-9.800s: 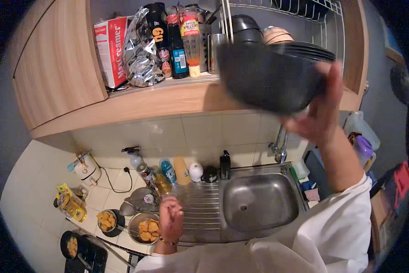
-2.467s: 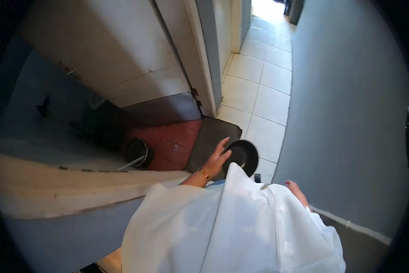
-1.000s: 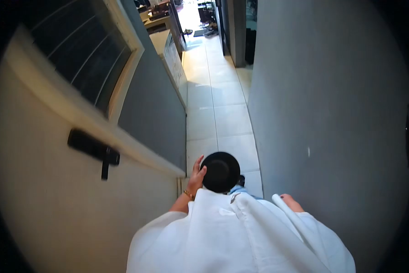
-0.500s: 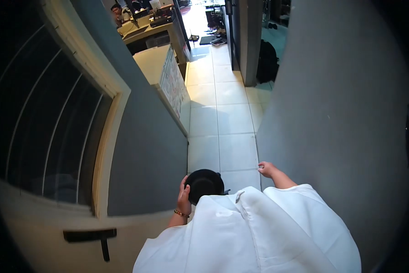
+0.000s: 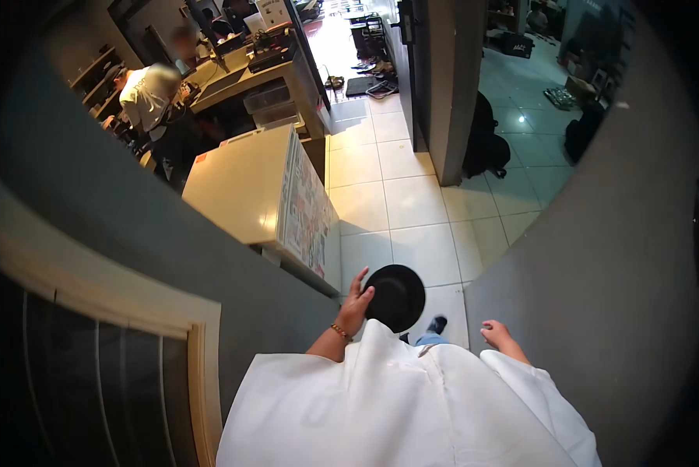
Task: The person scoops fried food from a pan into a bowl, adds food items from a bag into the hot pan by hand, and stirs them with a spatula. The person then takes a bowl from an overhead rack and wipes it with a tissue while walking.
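My left hand [image 5: 355,304] grips the left rim of a round black pan [image 5: 396,298]. The pan is tilted so that its dark hollow faces up toward me, and its lower edge is hidden behind my white shirt. A beaded bracelet [image 5: 341,332] circles my left wrist. On the other side, my right hand [image 5: 498,335] hangs near the grey wall with its fingers curled and nothing visible in them. One of my feet, in a dark shoe [image 5: 438,324], shows on the tiles between the pan and that hand.
A narrow tiled floor [image 5: 416,204] runs ahead between grey walls. A low fridge-like cabinet [image 5: 240,183] stands left, before a counter [image 5: 237,78] with people behind it. A black bag [image 5: 486,140] rests by the right doorway. Shoes [image 5: 381,87] lie at the far door.
I have moved forward along the passage; the cabinet and right doorway are nearer. The pan has shifted right in view, still in my left hand. A foot and a bending person have appeared.
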